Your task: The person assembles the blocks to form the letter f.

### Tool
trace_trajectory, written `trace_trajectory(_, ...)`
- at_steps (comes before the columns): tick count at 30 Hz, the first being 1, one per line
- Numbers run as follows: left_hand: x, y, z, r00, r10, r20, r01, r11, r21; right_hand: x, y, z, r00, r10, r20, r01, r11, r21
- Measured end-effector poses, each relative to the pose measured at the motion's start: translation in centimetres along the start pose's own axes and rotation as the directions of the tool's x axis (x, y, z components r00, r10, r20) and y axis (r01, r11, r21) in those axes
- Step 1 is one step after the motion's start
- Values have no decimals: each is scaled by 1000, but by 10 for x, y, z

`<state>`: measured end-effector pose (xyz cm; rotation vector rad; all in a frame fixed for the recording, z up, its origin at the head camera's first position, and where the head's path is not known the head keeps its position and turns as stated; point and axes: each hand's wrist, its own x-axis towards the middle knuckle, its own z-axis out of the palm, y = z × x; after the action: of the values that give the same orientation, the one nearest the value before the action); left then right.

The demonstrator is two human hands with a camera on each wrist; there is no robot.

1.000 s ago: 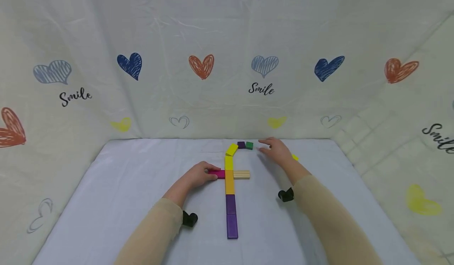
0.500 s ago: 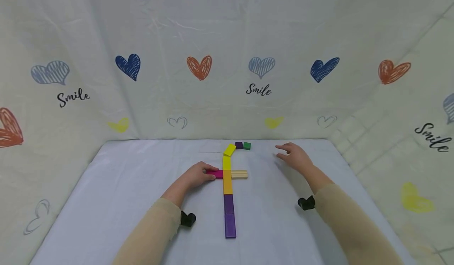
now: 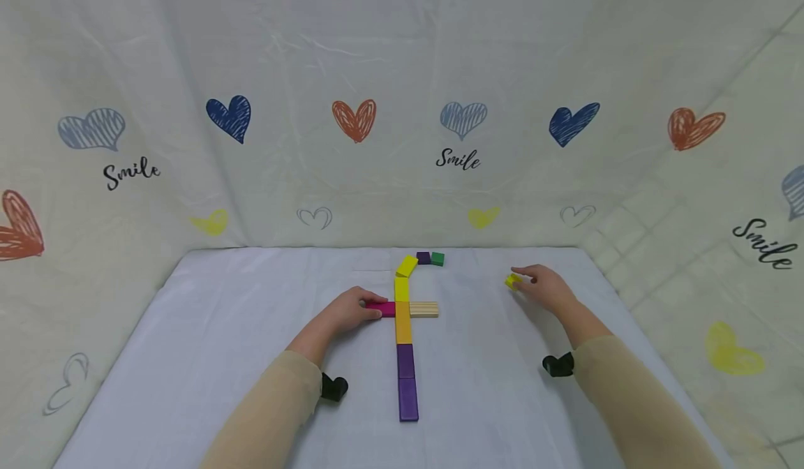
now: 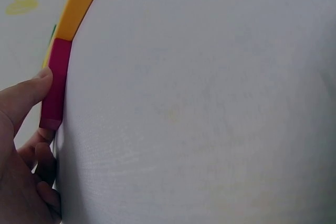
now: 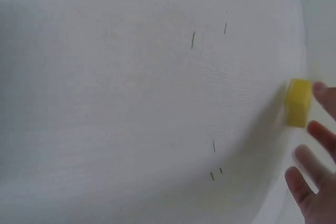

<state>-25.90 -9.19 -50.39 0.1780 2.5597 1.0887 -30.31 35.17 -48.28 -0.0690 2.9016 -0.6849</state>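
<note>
My left hand (image 3: 347, 309) pinches a magenta block (image 3: 384, 309) that lies flat on the cloth, its end against an orange block (image 3: 403, 323). The thumb lies along the magenta block (image 4: 56, 87) in the left wrist view. My right hand (image 3: 548, 289) is at the right, beside a small yellow block (image 3: 511, 283). In the right wrist view the right fingers are spread, their tips close to that yellow block (image 5: 297, 103); whether they touch it is hard to tell.
Two purple blocks (image 3: 407, 383) run toward me below the orange one. Above it two yellow blocks (image 3: 402, 289) bend toward a dark purple cube (image 3: 423, 258) and a green cube (image 3: 437, 259). Pale wooden strips (image 3: 423, 309) lie right of the orange block. A printed backdrop (image 3: 402, 176) stands behind.
My right hand has moved right and a little nearer, away from the green cube to the loose yellow block. The left hand stays on the magenta block.
</note>
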Motion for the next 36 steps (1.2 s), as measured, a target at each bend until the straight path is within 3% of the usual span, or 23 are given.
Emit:
trace_trajectory(7,-2,2,-1,1000,4,2,-4,1000,4,3,3,3,996,64,68,-66,997,30)
trace_trajectory(12,-1,2,1,1000,2,1,-2,1000,8,4,6,2,994,64,90,-67,997,28)
trace_trajectory(29,1,0,0,1000,-13,-4,13,1000,6,9,5,5,996,63,70,-62,998,-6)
trace_trajectory(36,0,1,0,1000,-16,-9,17,1000,6,11,-8,7,998,53,46,-53,999,0)
